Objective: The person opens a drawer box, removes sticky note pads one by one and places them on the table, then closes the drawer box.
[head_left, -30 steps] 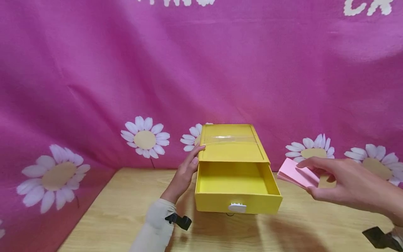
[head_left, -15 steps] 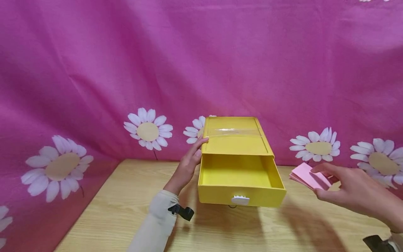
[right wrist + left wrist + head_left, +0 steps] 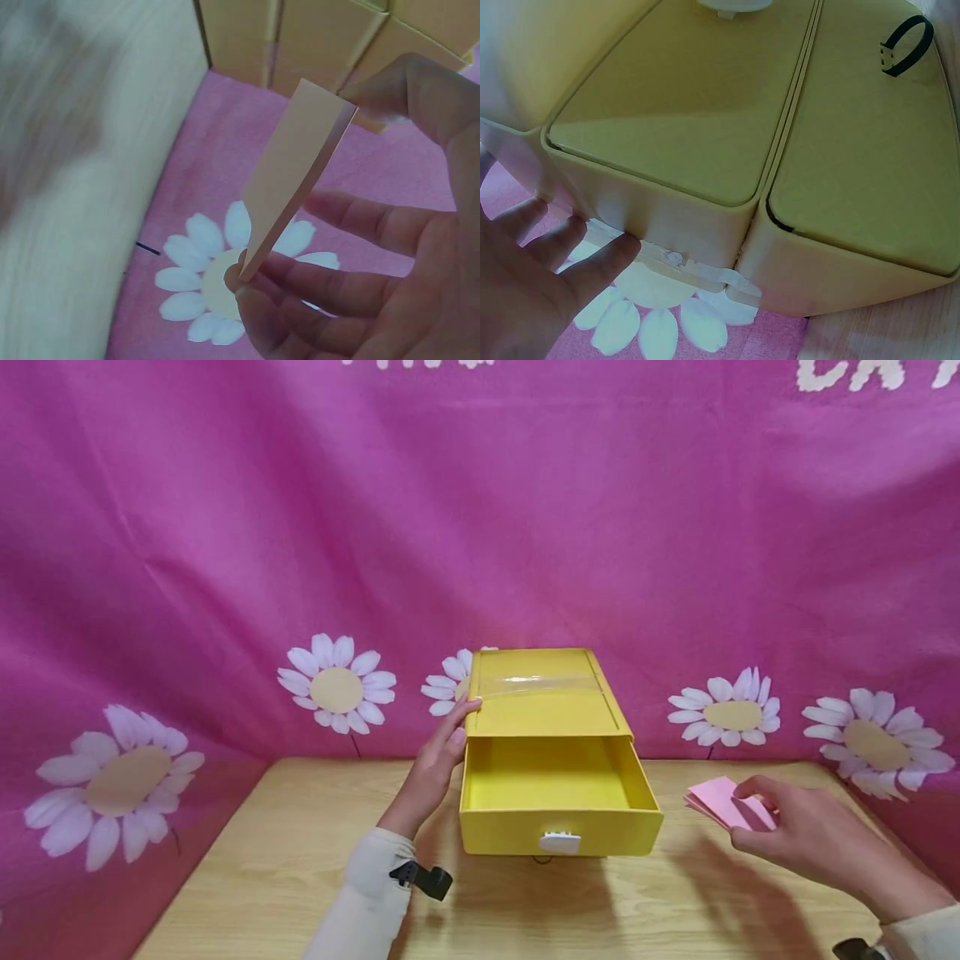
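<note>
Drawer [image 3: 495, 833]: pulled partly out of the yellow box [image 3: 551, 718], with its top wide open. I think the step now is a two-hand one: one hand steadies the box while the other has the paper out beside it.
Pink paper [image 3: 720, 797]: a small pack, up over the table [image 3: 300, 852], to the right of the drawer and not touching it. To get from there to the drawer, I guess it would need a lift over the side wall, then a loose pinch to let go.
Left hand [image 3: 427, 777]: fingers straight and a bit spread, tips touching the left side of the box. It grips nothing. The arm reaches forward from the bottom, in a light sleeve [image 3: 363, 897].
Right hand [image 3: 817, 839]: pinches the pink paper between thumb and bent fingers. The arm comes in from the right, and the fingers point left, toward the drawer.
</note>
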Available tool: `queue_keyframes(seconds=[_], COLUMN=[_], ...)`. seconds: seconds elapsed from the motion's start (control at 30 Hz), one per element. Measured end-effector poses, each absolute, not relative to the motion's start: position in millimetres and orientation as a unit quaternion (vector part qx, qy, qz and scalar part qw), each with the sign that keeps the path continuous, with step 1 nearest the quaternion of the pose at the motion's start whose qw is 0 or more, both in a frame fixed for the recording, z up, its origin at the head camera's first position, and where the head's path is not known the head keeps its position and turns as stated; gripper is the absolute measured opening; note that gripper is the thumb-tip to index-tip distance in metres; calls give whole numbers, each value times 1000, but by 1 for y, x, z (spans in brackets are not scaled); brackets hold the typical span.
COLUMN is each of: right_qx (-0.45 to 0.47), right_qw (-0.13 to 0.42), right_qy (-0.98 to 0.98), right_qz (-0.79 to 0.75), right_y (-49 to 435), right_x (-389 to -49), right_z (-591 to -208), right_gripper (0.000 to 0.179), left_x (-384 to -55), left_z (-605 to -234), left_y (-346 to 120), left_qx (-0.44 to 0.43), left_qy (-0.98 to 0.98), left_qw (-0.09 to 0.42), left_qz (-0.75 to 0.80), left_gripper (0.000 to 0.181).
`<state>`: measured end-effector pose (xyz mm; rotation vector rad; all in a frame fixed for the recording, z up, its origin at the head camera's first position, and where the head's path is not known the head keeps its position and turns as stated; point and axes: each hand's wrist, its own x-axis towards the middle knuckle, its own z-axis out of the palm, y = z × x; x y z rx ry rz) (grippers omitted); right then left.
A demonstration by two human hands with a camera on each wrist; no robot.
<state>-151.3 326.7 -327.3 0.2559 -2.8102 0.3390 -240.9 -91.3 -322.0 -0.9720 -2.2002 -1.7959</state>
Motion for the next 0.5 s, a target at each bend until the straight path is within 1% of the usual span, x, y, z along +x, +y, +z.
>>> queue_keyframes(seconds=[0.1, 0.33, 0.5], right_qx=[74, 63, 38], right_qw=[136, 126, 94], right_qy=[-981, -983, -987], right_qz=[118, 121, 122], right_y=[330, 330, 331], right_x=[-149, -149, -147], right_z=[-334, -351, -359], right_gripper=[42, 42, 38], left_x=[-241, -244, -241], left_z=[-323, -320, -320], left_y=[-90, -93, -92], left_qx=[-327, -324, -328], left_qy=[-732, -730, -725], left_qw=[64, 81, 70], left_qz=[-594, -596, -601], left_gripper=[45, 44, 44])
